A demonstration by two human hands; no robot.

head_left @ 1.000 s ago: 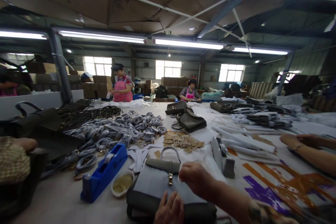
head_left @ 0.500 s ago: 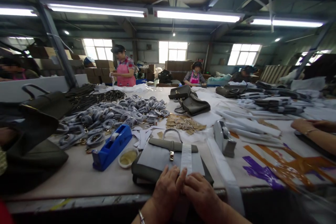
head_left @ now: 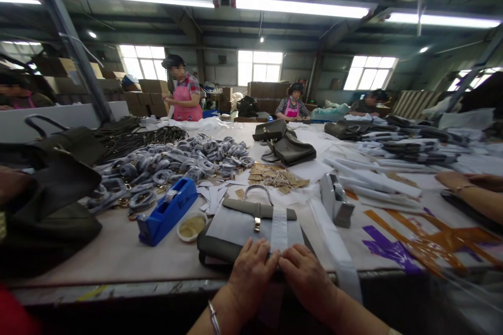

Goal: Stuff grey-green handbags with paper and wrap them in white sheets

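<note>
matt leather handbag, glossy plastic tape dispenser.

A second ago your right hand was raised over the handbag; now you have brought it down beside your left hand, both pressing the pale strip at the bag's near edge.
</note>
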